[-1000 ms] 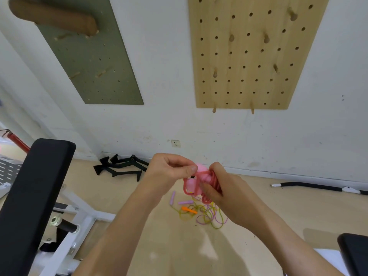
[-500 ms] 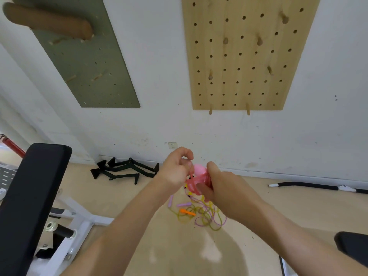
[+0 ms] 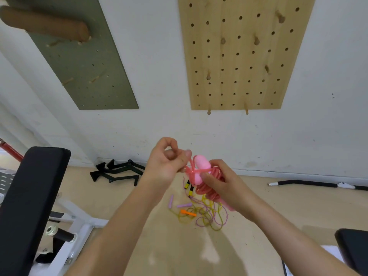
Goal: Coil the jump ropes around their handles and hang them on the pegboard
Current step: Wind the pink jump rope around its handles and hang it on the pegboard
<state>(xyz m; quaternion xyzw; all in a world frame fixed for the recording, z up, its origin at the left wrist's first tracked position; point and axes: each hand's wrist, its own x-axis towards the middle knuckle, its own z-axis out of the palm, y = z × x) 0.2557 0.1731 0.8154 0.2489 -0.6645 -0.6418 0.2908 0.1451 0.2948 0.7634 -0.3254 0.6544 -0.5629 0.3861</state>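
Observation:
A pink jump rope (image 3: 201, 170) is bundled in front of me, its cord coiled around its pale pink handles. My right hand (image 3: 223, 184) grips the handles and coil, thumb pressed on the wraps. My left hand (image 3: 169, 162) pinches a loop of the pink cord just left of the handle tops. A wooden pegboard (image 3: 239, 56) with several pegs hangs on the wall above. On the floor below lies a tangle of other jump ropes (image 3: 201, 212), purple, yellow and orange.
A black padded bench (image 3: 29, 196) on a white frame stands at the left. A green pegboard (image 3: 83, 62) with a thick wooden roller hangs upper left. Black metal attachments (image 3: 117, 172) lie by the wall, a black bar (image 3: 310, 184) at the right.
My left hand has drawn a loop of pink cord up and to the left, and the handle tops now show more plainly. The view has shifted slightly.

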